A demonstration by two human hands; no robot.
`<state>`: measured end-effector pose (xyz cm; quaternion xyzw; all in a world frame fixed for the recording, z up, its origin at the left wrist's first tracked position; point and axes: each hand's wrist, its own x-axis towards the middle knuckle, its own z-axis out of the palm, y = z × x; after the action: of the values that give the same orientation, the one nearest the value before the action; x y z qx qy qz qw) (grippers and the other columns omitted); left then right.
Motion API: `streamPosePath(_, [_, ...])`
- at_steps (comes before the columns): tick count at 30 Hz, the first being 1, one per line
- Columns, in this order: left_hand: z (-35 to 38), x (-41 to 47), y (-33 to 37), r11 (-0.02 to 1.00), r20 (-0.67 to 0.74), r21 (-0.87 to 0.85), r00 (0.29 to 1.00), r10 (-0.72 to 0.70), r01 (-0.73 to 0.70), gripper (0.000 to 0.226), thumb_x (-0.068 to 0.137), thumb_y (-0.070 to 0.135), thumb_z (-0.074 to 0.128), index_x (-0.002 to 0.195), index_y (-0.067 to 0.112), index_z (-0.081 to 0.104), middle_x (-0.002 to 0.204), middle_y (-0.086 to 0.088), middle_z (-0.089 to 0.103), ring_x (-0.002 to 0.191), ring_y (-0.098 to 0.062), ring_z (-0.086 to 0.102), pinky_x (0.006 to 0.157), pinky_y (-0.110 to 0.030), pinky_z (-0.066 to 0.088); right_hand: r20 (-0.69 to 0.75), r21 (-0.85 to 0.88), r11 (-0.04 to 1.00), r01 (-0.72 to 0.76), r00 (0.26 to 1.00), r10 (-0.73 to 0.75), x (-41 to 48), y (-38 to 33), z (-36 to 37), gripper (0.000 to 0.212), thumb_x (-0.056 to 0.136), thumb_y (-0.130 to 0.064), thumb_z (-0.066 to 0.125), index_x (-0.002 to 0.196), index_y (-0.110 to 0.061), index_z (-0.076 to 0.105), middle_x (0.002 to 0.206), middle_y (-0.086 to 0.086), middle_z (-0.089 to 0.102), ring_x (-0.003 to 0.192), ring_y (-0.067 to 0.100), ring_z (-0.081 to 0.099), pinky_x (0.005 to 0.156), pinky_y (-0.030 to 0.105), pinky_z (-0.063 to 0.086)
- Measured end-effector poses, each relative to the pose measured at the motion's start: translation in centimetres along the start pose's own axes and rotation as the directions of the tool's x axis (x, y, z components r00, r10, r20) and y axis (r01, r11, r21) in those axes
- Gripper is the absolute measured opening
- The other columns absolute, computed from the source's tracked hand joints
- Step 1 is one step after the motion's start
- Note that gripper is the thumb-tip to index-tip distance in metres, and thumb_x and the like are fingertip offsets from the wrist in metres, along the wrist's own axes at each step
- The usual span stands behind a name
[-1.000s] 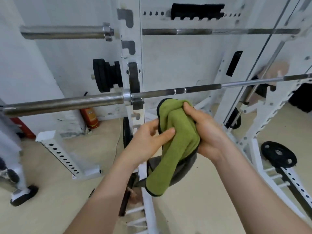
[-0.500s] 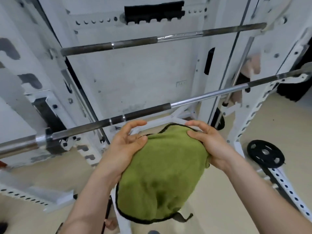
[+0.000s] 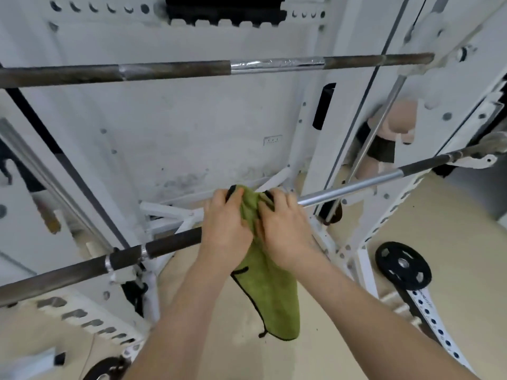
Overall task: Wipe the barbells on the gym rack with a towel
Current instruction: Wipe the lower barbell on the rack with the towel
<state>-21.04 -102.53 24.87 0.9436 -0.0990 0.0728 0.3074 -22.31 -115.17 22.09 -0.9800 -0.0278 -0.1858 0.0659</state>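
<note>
Left hand (image 3: pixel 227 229) and right hand (image 3: pixel 285 231) both clench the green towel (image 3: pixel 271 294) around the near barbell (image 3: pixel 170 242), though its loose hanging tail could drag it off mid-wipe.

Both hands, left (image 3: pixel 229 229) and right (image 3: pixel 285 231), grip a green towel (image 3: pixel 270 294) draped over the lower barbell (image 3: pixel 170 244); its tail hangs below. A second barbell (image 3: pixel 192 71) rests higher on the white rack (image 3: pixel 310 149).
</note>
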Motion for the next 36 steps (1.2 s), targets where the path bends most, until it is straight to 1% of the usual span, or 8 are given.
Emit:
streamPosePath(5, [2.9,-0.6,-0.9,0.899,-0.073,0.414,0.979,0.190,-0.144,0.054,0.068,0.020,0.065,0.121,0.011,0.059,0.144,-0.012,0.045,0.128,-0.033,0.040,0.104,-0.047,0.027,0.050,-0.090,0.992,0.093,0.995,-0.089,2.4,1.5,2.2,0.012,0.081,-0.025,0.059,0.072,-0.023,0.067,0.090,-0.007,0.064,0.111,0.020,0.049,0.094,0.043,0.023])
streamPosePath(10, [6.2,0.4,-0.3,0.883,0.012,0.443,0.986,0.165,-0.153,0.090,0.056,0.039,0.084,0.129,-0.003,0.052,0.097,-0.012,0.067,0.091,-0.027,0.065,0.093,-0.044,0.050,0.348,-0.122,0.965,0.232,0.920,-0.177,5.7,2.6,1.0,0.038,0.088,-0.022,0.048,0.056,-0.023,0.028,0.054,-0.010,0.040,0.086,0.017,0.047,0.099,0.046,0.016])
streamPosePath(13, [6.2,3.0,1.4,0.808,0.160,0.562,0.982,0.102,-0.176,0.055,0.072,0.048,0.075,0.109,0.010,0.060,0.076,-0.001,0.064,0.067,-0.021,0.064,0.060,-0.030,0.046,0.326,-0.060,0.966,0.250,0.920,-0.217,6.7,5.1,1.1,0.047,0.090,-0.024,0.042,0.047,-0.023,0.023,0.046,-0.011,0.027,0.077,0.018,0.043,0.098,0.053,0.022])
streamPosePath(16, [8.0,5.4,3.4,0.784,0.262,0.579,0.962,0.080,-0.223,0.024,0.092,0.048,0.053,0.091,0.024,0.049,0.082,0.006,0.062,0.072,-0.016,0.063,0.057,-0.028,0.042,0.170,-0.106,0.958,0.267,0.954,-0.247,6.9,9.3,1.0,0.057,0.078,-0.019,0.061,0.042,-0.020,0.016,0.046,-0.014,0.004,0.057,0.019,0.033,0.082,0.055,0.038])
streamPosePath(20, [13.3,7.8,9.1,0.799,0.232,0.539,0.959,0.163,-0.267,0.008,0.096,0.025,0.049,0.093,0.021,0.055,0.088,0.003,0.064,0.080,-0.021,0.064,0.068,-0.030,0.048,0.308,-0.220,0.947,0.233,0.938,-0.159,7.8,17.0,0.1,0.044,0.097,-0.030,0.036,0.054,-0.024,0.038,0.056,-0.007,0.040,0.076,0.018,0.044,0.100,0.054,0.026])
streamPosePath(26, [17.6,9.3,13.5,0.681,0.212,0.667,0.953,0.216,-0.303,0.026,0.063,0.030,0.084,0.066,0.023,0.059,0.048,0.005,0.053,0.036,-0.014,0.049,0.038,-0.018,0.027,0.334,-0.168,0.968,0.187,0.935,-0.122,7.6,24.5,-1.1,0.057,0.100,-0.046,0.013,0.077,-0.027,0.061,0.081,-0.006,0.062,0.096,0.021,0.055,0.099,0.052,0.022])
streamPosePath(33, [10.7,4.9,6.0,0.735,0.041,0.673,0.996,0.075,-0.083,0.041,0.067,0.055,0.073,0.087,0.022,0.059,0.069,0.003,0.061,0.059,-0.023,0.060,0.053,-0.031,0.045,0.095,0.055,0.862,0.504,0.856,-0.507,5.7,19.2,0.3,0.049,0.084,-0.021,0.059,0.130,-0.004,0.055,0.120,0.015,0.063,0.101,0.032,0.063,0.093,0.046,0.045])
streamPosePath(36, [7.8,4.8,4.6,0.857,0.217,0.514,0.973,-0.075,-0.049,0.055,0.078,0.072,0.044,0.109,0.028,0.058,0.086,0.008,0.065,0.080,-0.017,0.061,0.069,-0.036,0.050,0.148,0.113,0.844,0.524,0.831,-0.536,4.4,15.2,1.2,0.042,0.086,-0.011,0.040,0.121,0.001,0.059,0.105,0.020,0.065,0.090,0.036,0.064,0.090,0.044,0.050])
